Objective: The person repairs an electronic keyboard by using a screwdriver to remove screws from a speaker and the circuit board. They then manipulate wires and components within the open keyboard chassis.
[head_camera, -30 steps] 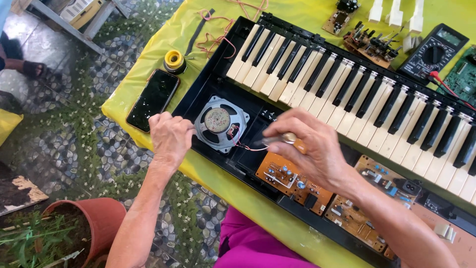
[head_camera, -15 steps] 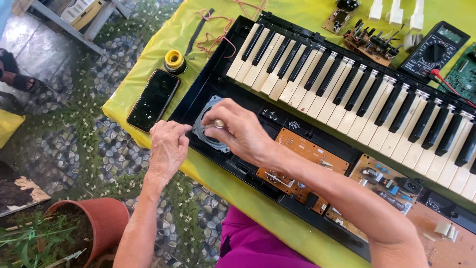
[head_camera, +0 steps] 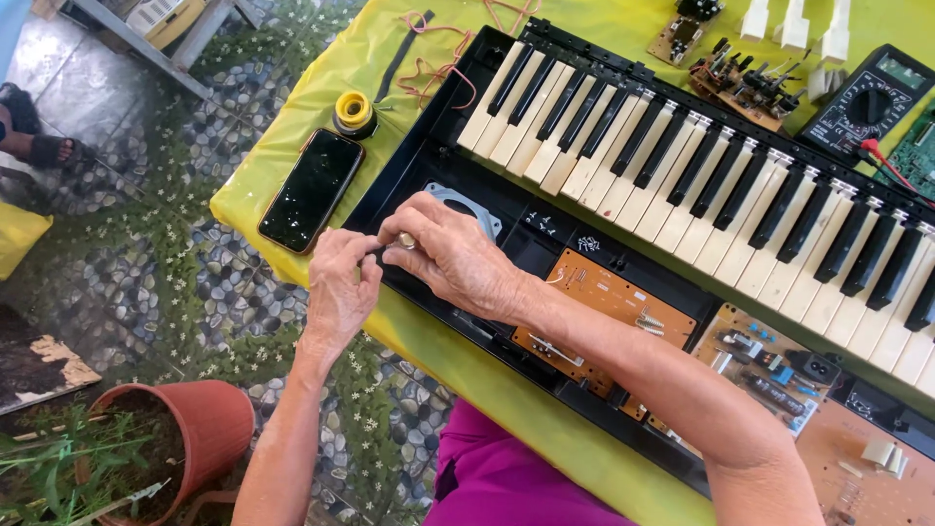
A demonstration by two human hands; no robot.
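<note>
An opened electronic keyboard (head_camera: 682,185) lies on a table under a yellow-green cloth (head_camera: 292,136). My right hand (head_camera: 453,258) rests over the round speaker (head_camera: 469,205) at the case's left end, covering most of it, and grips a small tool (head_camera: 404,241) with a pale end. My left hand (head_camera: 341,287) is at the case's front edge. Its fingertips are pinched at the tool's dark end and touch my right fingers. What lies under the tip is hidden.
A black phone (head_camera: 312,190) and a yellow tape roll (head_camera: 354,112) lie left of the case. Orange circuit boards (head_camera: 609,297) sit inside it. A multimeter (head_camera: 867,102) and loose boards (head_camera: 740,83) lie behind. A clay plant pot (head_camera: 209,429) stands on the pebble floor. Another person's sandalled foot (head_camera: 29,136) is far left.
My right hand came left from the orange circuit board onto the speaker, covering it. My left hand closed in until its fingertips met the right hand's at the tool.
</note>
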